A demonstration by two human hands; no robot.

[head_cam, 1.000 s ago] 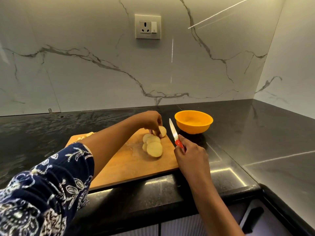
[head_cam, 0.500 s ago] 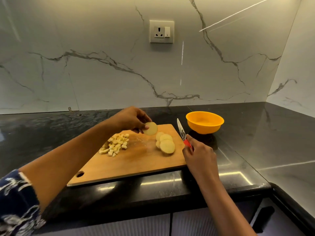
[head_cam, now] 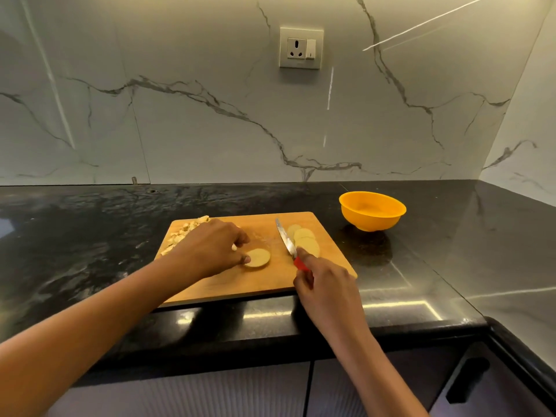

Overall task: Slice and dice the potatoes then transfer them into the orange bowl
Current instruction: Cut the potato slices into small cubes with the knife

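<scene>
One round potato slice (head_cam: 258,257) lies flat in the middle of the wooden cutting board (head_cam: 240,281). My left hand (head_cam: 210,248) pinches that slice at its left edge with thumb and fingertips. A row of several more slices (head_cam: 304,239) lies at the board's right side. My right hand (head_cam: 326,288) grips the red handle of a small knife (head_cam: 285,239), whose blade points away between the single slice and the row. Diced potato (head_cam: 183,233) is heaped at the board's far left, partly hidden by my left hand. The orange bowl (head_cam: 372,210) stands to the right of the board.
The board sits near the front edge of a black stone counter (head_cam: 90,236). A marble wall with a power socket (head_cam: 301,48) rises behind. A second wall closes the right corner. Cabinet fronts with a dark handle (head_cam: 466,380) lie below the counter.
My left hand has carried one slice from the row and laid it flat in the board's middle. My right hand has brought the knife leftward over the board.
</scene>
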